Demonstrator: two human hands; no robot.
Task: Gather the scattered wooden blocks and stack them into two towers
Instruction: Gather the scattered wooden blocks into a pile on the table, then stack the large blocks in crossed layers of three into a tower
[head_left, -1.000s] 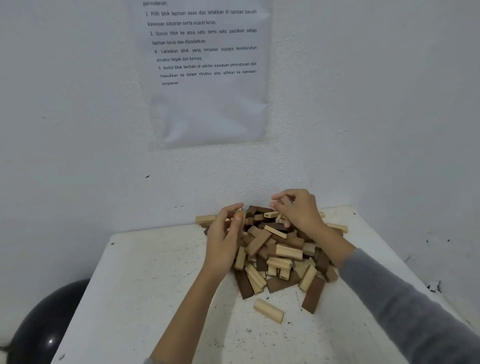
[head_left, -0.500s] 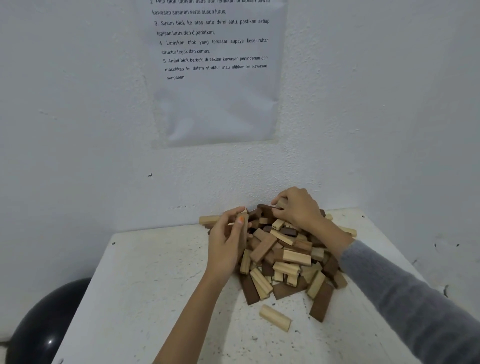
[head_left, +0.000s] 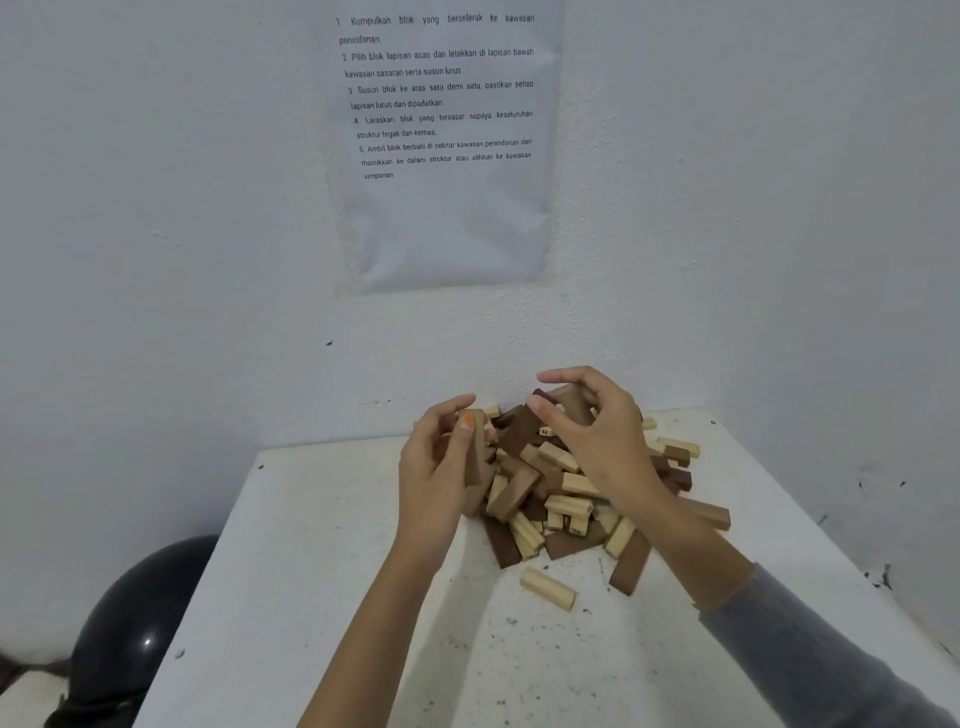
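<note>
A heap of light and dark wooden blocks (head_left: 561, 499) lies at the back of the white table (head_left: 322, 597), close to the wall. My left hand (head_left: 436, 467) is at the heap's left edge and grips a tan block (head_left: 474, 457) held upright. Above the top of the heap, my right hand (head_left: 597, 436) curls its fingers round a brown block (head_left: 574, 405). One pale block (head_left: 548, 588) lies alone in front of the heap, and a dark one (head_left: 630, 569) leans out at the front right.
White walls close in behind and to the right of the table. A printed sheet (head_left: 447, 140) is stuck to the back wall. A black rounded object (head_left: 130, 623) sits on the floor to the left of the table.
Both hands have risen from the heap. The right hand now lifts a brown block off the top, and the left holds its tan block higher and more upright.
</note>
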